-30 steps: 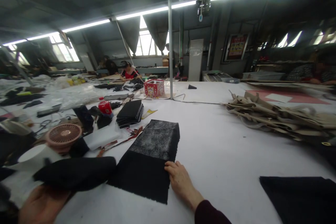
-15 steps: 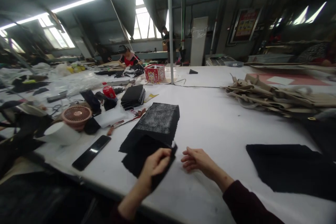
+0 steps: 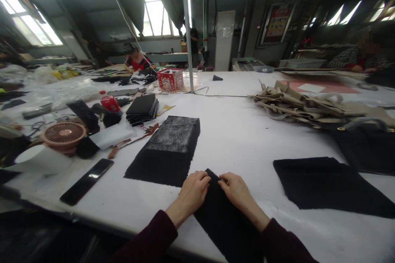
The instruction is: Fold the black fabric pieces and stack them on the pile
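At the bottom centre of the frame, the left hand [image 3: 195, 187] and right hand [image 3: 235, 188] pinch the far end of a black cloth [image 3: 226, 226], one on each side; their thumbs are hard to make out, and the cloth's near end runs out of the frame between the dark sleeves. It lies over the white counter [image 3: 234, 131]. Left of it is a phone [image 3: 87, 181]; lower right, another black cloth [image 3: 327, 183]. Just beyond the left hand sits a pile of dark cloth [image 3: 173, 135], greyish at its far part, its layers too dark to count. Further off, a fan [image 3: 63, 133] is at left and tan strips [image 3: 293, 100] are heaped at right. Beyond stand a red bottle [image 3: 109, 101] and a red box [image 3: 169, 80], its contents mostly hidden. In the upper right a person [image 3: 361, 55] is blurred by shadow.
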Available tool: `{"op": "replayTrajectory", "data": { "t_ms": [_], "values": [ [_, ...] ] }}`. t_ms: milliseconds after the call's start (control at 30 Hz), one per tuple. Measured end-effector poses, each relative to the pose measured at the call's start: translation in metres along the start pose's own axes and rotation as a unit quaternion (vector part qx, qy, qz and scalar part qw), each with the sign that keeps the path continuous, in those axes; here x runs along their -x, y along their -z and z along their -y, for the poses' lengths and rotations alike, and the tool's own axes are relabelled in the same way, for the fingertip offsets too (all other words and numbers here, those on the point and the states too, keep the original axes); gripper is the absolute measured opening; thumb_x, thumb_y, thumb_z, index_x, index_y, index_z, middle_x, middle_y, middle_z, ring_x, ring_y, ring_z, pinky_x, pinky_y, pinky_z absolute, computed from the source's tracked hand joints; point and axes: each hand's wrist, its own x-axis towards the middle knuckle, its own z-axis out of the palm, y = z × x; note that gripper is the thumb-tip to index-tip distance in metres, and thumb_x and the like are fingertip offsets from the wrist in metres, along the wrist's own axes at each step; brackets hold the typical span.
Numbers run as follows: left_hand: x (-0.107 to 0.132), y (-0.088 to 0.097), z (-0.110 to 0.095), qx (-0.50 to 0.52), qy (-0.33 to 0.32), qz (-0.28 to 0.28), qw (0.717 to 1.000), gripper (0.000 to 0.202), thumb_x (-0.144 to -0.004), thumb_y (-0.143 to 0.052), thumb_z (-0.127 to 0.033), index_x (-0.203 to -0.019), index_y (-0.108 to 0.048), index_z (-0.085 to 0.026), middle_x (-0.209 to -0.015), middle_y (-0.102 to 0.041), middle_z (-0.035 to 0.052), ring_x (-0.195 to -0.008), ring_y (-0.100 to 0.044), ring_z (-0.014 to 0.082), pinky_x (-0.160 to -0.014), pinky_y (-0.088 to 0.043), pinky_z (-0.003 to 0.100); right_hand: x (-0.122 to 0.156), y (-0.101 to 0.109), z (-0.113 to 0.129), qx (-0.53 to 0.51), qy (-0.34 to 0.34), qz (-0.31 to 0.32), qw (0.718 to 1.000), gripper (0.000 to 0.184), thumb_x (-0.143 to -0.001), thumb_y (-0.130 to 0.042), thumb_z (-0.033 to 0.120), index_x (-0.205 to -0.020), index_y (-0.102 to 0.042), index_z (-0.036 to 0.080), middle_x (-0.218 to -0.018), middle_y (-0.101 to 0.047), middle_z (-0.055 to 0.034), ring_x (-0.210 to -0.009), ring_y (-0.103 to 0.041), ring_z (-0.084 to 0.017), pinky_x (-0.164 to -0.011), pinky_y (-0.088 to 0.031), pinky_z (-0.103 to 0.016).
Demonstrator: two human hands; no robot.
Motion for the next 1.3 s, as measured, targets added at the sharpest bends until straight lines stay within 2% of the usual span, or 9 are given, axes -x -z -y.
{"op": "replayTrajectory", "data": {
  "t_ms": [100, 200, 267, 333, 433, 500, 800, 1300],
  "values": [
    [0.0, -0.01, 0.009, -0.03, -0.024, -0.001, 0.999, 0.02, -0.092, -0.049, -0.013, -0.103, -0.063, -0.02, -0.103, -0.063, 0.0053, -0.096, -0.059, 0.0216, -0.085, -0.05, 0.038, 0.008, -0.022, 0.0, 0.083, 0.041, -0.084, 0.992, 0.023, -0.091, -0.048, 0.017, -0.095, -0.071, 0.02, -0.09, -0.062, -0.0067, -0.089, -0.054, -0.021, -0.079, -0.036, -0.032],
    [0.002, -0.018, 0.012, -0.029, -0.033, -0.02, 0.999, 0.019, -0.094, -0.047, -0.013, -0.102, -0.062, -0.019, -0.1, -0.063, 0.0054, -0.095, -0.058, 0.0213, -0.084, -0.05, 0.037, 0.014, -0.039, -0.01, 0.183, 0.127, -0.174, 0.959, 0.026, -0.094, -0.046, 0.014, -0.101, -0.069, 0.021, -0.085, -0.06, -0.0049, -0.085, -0.052, -0.02, -0.076, -0.035, -0.031],
    [0.003, -0.021, 0.014, -0.023, -0.032, -0.036, 0.999, 0.021, -0.094, -0.045, -0.013, -0.107, -0.061, -0.019, -0.103, -0.063, 0.006, -0.096, -0.058, 0.021, -0.086, -0.05, 0.036, 0.016, -0.045, -0.017, 0.213, 0.176, -0.209, 0.938, 0.026, -0.094, -0.046, 0.012, -0.105, -0.068, 0.02, -0.084, -0.058, -0.0049, -0.083, -0.05, -0.02, -0.074, -0.034, -0.032],
    [0.003, -0.022, 0.016, -0.023, -0.032, -0.043, 0.998, 0.029, -0.095, -0.044, -0.012, -0.119, -0.057, -0.019, -0.108, -0.062, 0.007, -0.1, -0.057, 0.021, -0.088, -0.05, 0.036, 0.016, -0.048, -0.021, 0.229, 0.214, -0.224, 0.923, 0.027, -0.093, -0.046, 0.01, -0.109, -0.067, 0.018, -0.084, -0.057, -0.0054, -0.081, -0.048, -0.02, -0.073, -0.034, -0.032],
    [0.003, -0.024, 0.02, -0.034, -0.039, -0.032, 0.998, 0.046, -0.093, -0.043, -0.009, -0.137, -0.046, -0.022, -0.114, -0.06, 0.0077, -0.102, -0.056, 0.0208, -0.091, -0.05, 0.037, 0.015, -0.049, -0.023, 0.25, 0.238, -0.223, 0.912, 0.031, -0.093, -0.044, 0.007, -0.115, -0.064, 0.014, -0.085, -0.055, -0.0064, -0.08, -0.046, -0.021, -0.073, -0.034, -0.033],
    [0.002, -0.025, 0.021, -0.042, -0.04, -0.019, 0.998, 0.052, -0.092, -0.043, -0.007, -0.141, -0.043, -0.024, -0.114, -0.058, 0.0075, -0.102, -0.055, 0.0209, -0.092, -0.049, 0.038, 0.016, -0.05, -0.023, 0.263, 0.243, -0.216, 0.908, 0.034, -0.092, -0.043, 0.006, -0.119, -0.061, 0.012, -0.085, -0.054, -0.0069, -0.081, -0.045, -0.021, -0.073, -0.035, -0.034],
    [0.001, -0.03, 0.024, -0.041, -0.024, -0.03, 0.998, 0.051, -0.09, -0.044, -0.005, -0.136, -0.051, -0.025, -0.116, -0.057, 0.0079, -0.107, -0.053, 0.0222, -0.095, -0.048, 0.041, 0.015, -0.053, -0.023, 0.299, 0.252, -0.207, 0.897, 0.038, -0.091, -0.041, 0.004, -0.124, -0.058, 0.01, -0.086, -0.052, -0.0073, -0.08, -0.045, -0.022, -0.073, -0.036, -0.036],
    [0.001, -0.031, 0.026, -0.02, -0.002, -0.03, 0.999, 0.051, -0.088, -0.043, -0.004, -0.134, -0.052, -0.024, -0.117, -0.057, 0.0088, -0.108, -0.054, 0.0232, -0.093, -0.05, 0.041, 0.014, -0.055, -0.025, 0.286, 0.254, -0.192, 0.904, 0.039, -0.092, -0.039, 0.003, -0.125, -0.056, 0.011, -0.087, -0.052, -0.0064, -0.081, -0.045, -0.022, -0.073, -0.037, -0.037]
  ]
}}
